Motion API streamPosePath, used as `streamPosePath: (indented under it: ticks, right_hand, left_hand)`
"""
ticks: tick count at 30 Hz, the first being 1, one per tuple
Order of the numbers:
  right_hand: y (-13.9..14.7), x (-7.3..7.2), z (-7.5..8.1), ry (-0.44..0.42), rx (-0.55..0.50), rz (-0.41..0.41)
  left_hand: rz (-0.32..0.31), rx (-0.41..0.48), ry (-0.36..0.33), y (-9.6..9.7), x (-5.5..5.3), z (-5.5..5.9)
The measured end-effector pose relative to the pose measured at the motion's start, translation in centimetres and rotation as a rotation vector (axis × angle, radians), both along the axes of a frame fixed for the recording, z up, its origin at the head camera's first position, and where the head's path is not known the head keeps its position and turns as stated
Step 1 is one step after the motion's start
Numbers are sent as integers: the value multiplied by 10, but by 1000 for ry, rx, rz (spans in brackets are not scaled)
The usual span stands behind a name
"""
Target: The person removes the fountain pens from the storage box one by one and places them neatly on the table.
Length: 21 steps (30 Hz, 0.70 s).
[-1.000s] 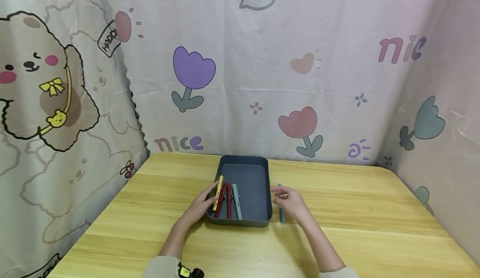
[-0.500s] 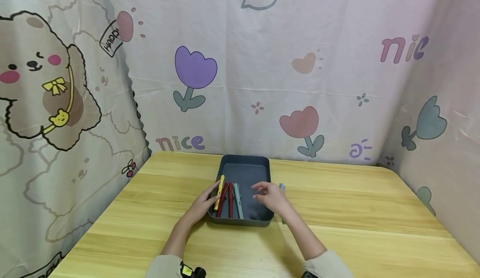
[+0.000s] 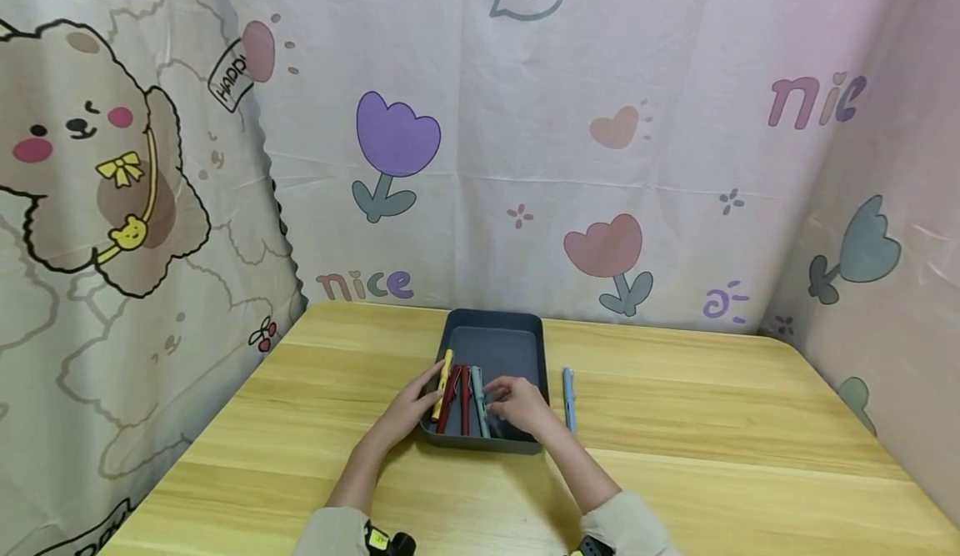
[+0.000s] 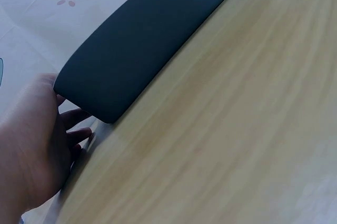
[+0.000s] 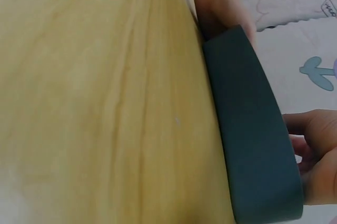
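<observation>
A dark grey tray (image 3: pixel 498 348) lies on the table, holding a yellow pen (image 3: pixel 446 379), two dark red pens (image 3: pixel 448 406) and a pale teal pen (image 3: pixel 478 398) side by side in its left part. My left hand (image 3: pixel 405 413) grips the tray's left wall, thumb over the rim by the yellow pen, other fingers outside. Over the tray's right half, my right hand (image 3: pixel 521 406) reaches in with loosely bent fingers, their tips right by the teal pen. In the right wrist view the tray's wall (image 5: pixel 253 134) partly hides these fingers. A light blue pen (image 3: pixel 568 389) lies on the table right of the tray.
The wooden table (image 3: pixel 697 423) spreads out to both sides of the tray. A printed curtain (image 3: pixel 495 147) hangs right behind its far edge and along both sides.
My right hand has moved left from over the blue pen, across the tray's right rim, to beside the teal pen. The blue pen stays on the table; my left hand keeps its hold.
</observation>
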State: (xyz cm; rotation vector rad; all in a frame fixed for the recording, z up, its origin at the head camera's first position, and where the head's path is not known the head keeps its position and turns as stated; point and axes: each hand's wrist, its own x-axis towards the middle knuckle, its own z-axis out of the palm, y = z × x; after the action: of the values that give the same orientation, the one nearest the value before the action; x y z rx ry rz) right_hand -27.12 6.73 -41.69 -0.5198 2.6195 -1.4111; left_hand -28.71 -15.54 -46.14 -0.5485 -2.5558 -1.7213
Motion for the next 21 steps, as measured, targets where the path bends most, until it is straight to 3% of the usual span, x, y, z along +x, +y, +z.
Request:
streamPosePath:
  ticks: [9, 16, 21]
  right_hand:
    - [-10, -3, -7, 40, 99, -17]
    - [-16, -4, -10, 42, 128, -32]
    - [-19, -4, -10, 46, 131, -33]
  left_hand:
    - [1, 10, -7, 0, -2, -3]
    - [-30, 14, -19, 5, 20, 28]
    - [-30, 4, -20, 3, 18, 28]
